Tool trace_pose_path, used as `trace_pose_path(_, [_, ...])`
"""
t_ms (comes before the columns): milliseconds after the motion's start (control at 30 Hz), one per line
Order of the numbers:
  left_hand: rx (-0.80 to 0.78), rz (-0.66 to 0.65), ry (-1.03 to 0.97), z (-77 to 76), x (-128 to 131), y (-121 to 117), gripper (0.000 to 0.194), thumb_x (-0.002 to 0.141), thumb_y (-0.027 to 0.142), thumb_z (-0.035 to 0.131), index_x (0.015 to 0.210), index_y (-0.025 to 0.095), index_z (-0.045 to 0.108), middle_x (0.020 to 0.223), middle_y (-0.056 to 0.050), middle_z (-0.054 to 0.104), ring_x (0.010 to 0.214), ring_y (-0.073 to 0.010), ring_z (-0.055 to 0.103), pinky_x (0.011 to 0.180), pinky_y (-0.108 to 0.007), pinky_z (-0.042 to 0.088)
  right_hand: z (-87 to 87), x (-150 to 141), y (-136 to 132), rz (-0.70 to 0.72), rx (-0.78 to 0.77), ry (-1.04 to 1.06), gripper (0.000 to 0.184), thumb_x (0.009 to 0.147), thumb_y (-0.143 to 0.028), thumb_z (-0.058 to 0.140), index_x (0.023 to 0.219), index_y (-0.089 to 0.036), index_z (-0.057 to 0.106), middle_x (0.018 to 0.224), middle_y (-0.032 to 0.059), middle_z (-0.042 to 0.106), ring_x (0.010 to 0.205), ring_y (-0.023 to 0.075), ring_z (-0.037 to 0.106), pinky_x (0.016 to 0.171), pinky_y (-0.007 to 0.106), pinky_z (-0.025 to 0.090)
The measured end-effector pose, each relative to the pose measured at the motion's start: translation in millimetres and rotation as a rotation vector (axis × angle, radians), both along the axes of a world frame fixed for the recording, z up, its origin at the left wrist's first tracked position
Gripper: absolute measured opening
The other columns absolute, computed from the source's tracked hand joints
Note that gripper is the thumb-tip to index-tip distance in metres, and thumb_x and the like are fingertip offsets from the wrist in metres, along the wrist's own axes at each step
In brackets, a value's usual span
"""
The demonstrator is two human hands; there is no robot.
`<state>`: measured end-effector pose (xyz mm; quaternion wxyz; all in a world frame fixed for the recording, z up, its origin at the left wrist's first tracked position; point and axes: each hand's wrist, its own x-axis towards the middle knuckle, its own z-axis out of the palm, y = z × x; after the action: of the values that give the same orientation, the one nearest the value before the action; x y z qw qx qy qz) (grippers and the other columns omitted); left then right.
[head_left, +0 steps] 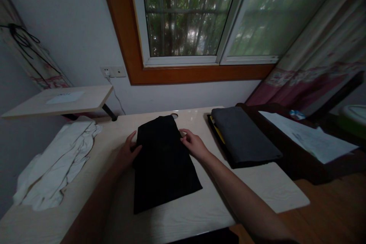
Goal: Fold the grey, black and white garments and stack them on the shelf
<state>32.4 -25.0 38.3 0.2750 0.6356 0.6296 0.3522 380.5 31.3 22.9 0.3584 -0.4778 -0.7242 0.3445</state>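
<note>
A folded black garment (166, 160) lies flat on the pale wooden table in front of me; its exact kind does not show. At its left edge is my left hand (128, 152), thumb and index finger spread, the thumb touching the cloth. Across from it, my right hand (193, 143) rests at the upper right edge. Its index finger and thumb are apart, with the fingertips against the fabric. Further right sits a stack of folded garments, a dark grey one (246, 135) on top and a bit of yellow showing beneath.
White crumpled cloth (60, 164) lies on the left of the table (211, 213). Behind it stands a small raised shelf (94, 97) with a paper on it. A paper sheet (305, 133) lies on a dark surface at right. The window wall (183, 95) bounds the back.
</note>
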Motion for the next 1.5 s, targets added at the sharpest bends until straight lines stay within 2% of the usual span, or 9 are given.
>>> trace_pose_path(133, [-0.036, -0.088, -0.060, 7.9, -5, -7, 0.081, 0.085, 0.050, 0.064, 0.156, 0.022, 0.038, 0.083, -0.002, 0.071, 0.076, -0.0240, 0.069, 0.072, -0.036, 0.053, 7.3, 8, -7, 0.108, -0.070, -0.012, 0.043, 0.090, -0.031, 0.060, 0.131, -0.022, 0.060, 0.074, -0.0042, 0.062, 0.067, 0.0139, 0.057, 0.068, 0.025, 0.043])
trace_pose_path(300, [-0.086, -0.298, -0.136, 6.6, -12, -14, 0.084, 0.081, 0.047, 0.070, 0.156, 0.024, 0.040, 0.071, 0.003, 0.063, 0.063, -0.0179, 0.059, 0.065, -0.031, 0.049, 21.6, 22, -25, 0.337, -0.231, -0.077, 0.040, 0.087, -0.029, 0.063, 0.126, -0.021, 0.065, 0.068, -0.0057, 0.057, 0.061, 0.0117, 0.054, 0.062, 0.023, 0.040])
trace_pose_path(433, [-0.115, -0.349, -0.077, 6.4, -6, -17, 0.083, 0.083, 0.048, 0.069, 0.157, 0.026, 0.038, 0.080, 0.001, 0.065, 0.070, -0.0186, 0.061, 0.069, -0.032, 0.049, 29.1, 30, -34, 0.411, -0.331, -0.104, 0.039, 0.085, -0.026, 0.067, 0.123, -0.022, 0.067, 0.067, -0.0051, 0.060, 0.061, 0.0118, 0.057, 0.063, 0.024, 0.043])
trace_pose_path(600, [-0.073, -0.303, -0.154, 9.2, 3, -20, 0.079, 0.083, 0.048, 0.069, 0.154, 0.026, 0.042, 0.105, -0.008, 0.071, 0.093, -0.0270, 0.067, 0.083, -0.040, 0.053, 30.8, 30, -33, 0.321, -0.481, 0.049, 0.053, 0.083, -0.036, 0.072, 0.133, -0.026, 0.059, 0.076, -0.0055, 0.056, 0.057, 0.0091, 0.053, 0.050, 0.020, 0.042])
trace_pose_path(900, [-0.193, -0.285, -0.354, 9.6, -4, -19, 0.086, 0.086, 0.045, 0.070, 0.159, 0.025, 0.030, 0.105, -0.007, 0.073, 0.099, -0.0269, 0.069, 0.087, -0.041, 0.053, 19.0, 26, -30, 0.209, -0.447, 0.272, 0.046, 0.082, -0.044, 0.075, 0.122, -0.025, 0.063, 0.078, -0.0066, 0.047, 0.055, 0.0060, 0.047, 0.045, 0.019, 0.035])
trace_pose_path(1100, [-0.151, -0.168, -0.561, 32.3, 2, -23, 0.088, 0.079, 0.042, 0.076, 0.157, 0.027, 0.038, 0.093, -0.004, 0.073, 0.089, -0.0254, 0.071, 0.082, -0.039, 0.055, 46.0, 27, -31, 0.169, -0.482, 0.480, 0.050, 0.080, -0.040, 0.077, 0.125, -0.030, 0.057, 0.073, -0.0100, 0.039, 0.044, 0.0034, 0.027, 0.039, 0.021, 0.019])
trace_pose_path(1267, [-0.137, -0.113, -0.695, 51.7, 10, 0, 0.088, 0.080, 0.041, 0.077, 0.157, 0.026, 0.037, 0.094, -0.005, 0.073, 0.089, -0.0234, 0.070, 0.082, -0.036, 0.052, 71.1, 22, -10, 0.123, -0.385, 0.480, 0.055, 0.081, -0.044, 0.074, 0.130, -0.030, 0.053, 0.072, -0.0099, 0.042, 0.043, 0.0044, 0.025, 0.039, 0.022, 0.017])
trace_pose_path(1367, [-0.082, -0.052, -0.714, 47.0, 12, 25, 0.086, 0.078, 0.044, 0.078, 0.153, 0.020, 0.040, 0.100, -0.008, 0.073, 0.095, -0.0246, 0.070, 0.087, -0.038, 0.051, 71.5, 13, 12, 0.045, -0.295, 0.497, 0.056, 0.079, -0.047, 0.073, 0.127, -0.027, 0.053, 0.073, -0.0087, 0.045, 0.048, 0.0060, 0.032, 0.042, 0.021, 0.024])
trace_pose_path(1500, [-0.010, 0.089, -0.558, 17.3, 8, 57, 0.085, 0.072, 0.049, 0.078, 0.144, 0.014, 0.049, 0.089, -0.004, 0.069, 0.088, -0.0217, 0.068, 0.089, -0.040, 0.050, 53.3, -3, 40, -0.036, -0.240, 0.467, 0.055, 0.076, -0.048, 0.072, 0.122, -0.023, 0.055, 0.073, -0.0070, 0.050, 0.058, 0.0100, 0.045, 0.052, 0.023, 0.035])
